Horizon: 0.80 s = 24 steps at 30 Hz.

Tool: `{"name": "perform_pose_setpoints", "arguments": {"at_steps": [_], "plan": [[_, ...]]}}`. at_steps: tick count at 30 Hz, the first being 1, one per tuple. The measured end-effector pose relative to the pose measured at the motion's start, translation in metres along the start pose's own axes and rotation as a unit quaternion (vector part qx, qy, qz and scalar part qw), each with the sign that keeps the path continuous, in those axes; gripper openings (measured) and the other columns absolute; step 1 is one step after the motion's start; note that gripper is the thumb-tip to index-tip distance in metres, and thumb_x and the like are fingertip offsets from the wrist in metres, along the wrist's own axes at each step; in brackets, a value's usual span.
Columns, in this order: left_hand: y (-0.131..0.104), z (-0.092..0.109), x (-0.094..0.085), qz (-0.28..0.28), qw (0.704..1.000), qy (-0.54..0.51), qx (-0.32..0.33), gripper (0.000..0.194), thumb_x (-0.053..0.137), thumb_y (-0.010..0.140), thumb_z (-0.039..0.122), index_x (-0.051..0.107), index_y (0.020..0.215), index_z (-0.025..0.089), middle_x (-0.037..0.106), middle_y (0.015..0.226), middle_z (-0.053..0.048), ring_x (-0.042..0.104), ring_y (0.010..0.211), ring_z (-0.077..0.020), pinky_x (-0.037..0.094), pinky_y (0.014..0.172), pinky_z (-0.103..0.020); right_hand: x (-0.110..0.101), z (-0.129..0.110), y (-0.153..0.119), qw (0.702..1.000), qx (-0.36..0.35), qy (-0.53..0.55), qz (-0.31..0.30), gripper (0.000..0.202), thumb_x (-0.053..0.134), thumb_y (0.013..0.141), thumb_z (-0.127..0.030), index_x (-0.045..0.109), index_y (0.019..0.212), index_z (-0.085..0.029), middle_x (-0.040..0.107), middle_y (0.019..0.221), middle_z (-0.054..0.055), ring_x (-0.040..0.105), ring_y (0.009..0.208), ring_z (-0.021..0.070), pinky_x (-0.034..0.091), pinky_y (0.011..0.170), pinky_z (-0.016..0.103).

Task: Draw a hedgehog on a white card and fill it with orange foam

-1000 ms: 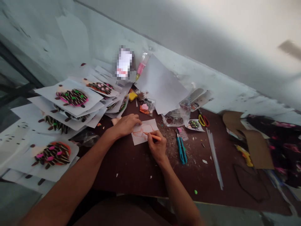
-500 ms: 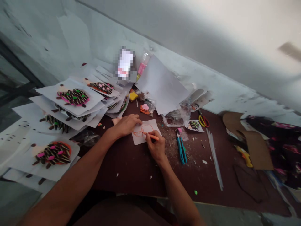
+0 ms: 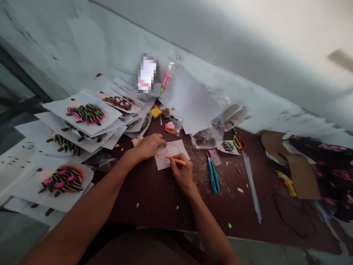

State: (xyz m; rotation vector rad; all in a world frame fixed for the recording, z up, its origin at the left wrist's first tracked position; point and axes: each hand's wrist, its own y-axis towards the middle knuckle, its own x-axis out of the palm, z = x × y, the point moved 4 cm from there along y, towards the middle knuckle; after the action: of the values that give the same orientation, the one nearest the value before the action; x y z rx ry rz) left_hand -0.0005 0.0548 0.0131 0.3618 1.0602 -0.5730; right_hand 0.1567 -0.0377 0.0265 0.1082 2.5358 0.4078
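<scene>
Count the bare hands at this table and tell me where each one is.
2: the left hand rests at the left edge of the small sheet; the right hand grips an orange pen over it.

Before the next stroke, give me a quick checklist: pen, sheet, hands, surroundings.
1. Pen gripped: ok, orange pen in the right hand.
2. Sheet steadied: ok, left hand at the upper-left edge of the small white sheet.
3. Tip touching paper: cannot tell, too small.
4. Teal-handled tool off the sheet: ok, apart, to its right.
5. Tabletop free of scraps: not ok, scraps scattered right of the sheet.
</scene>
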Motion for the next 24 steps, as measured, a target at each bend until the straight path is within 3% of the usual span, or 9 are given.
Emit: {"name": "perform_pose_setpoints", "arguments": {"at_steps": [24], "plan": [[0.0005,-0.0055,0.0048,0.007,1.0,-0.007,0.006,0.037,0.046,0.092,0.007,0.075,0.108,0.023,0.065,0.1,-0.007,0.06,0.094,-0.0199,0.044,0.072,-0.027,0.0016,-0.0043,-0.0008,1.0,-0.013,0.008,-0.009,0.019,0.06,0.091,-0.031,0.061,0.075,-0.021,0.066,0.067,0.0,0.061,0.058,0.0124,0.047,0.057,0.022]]}}
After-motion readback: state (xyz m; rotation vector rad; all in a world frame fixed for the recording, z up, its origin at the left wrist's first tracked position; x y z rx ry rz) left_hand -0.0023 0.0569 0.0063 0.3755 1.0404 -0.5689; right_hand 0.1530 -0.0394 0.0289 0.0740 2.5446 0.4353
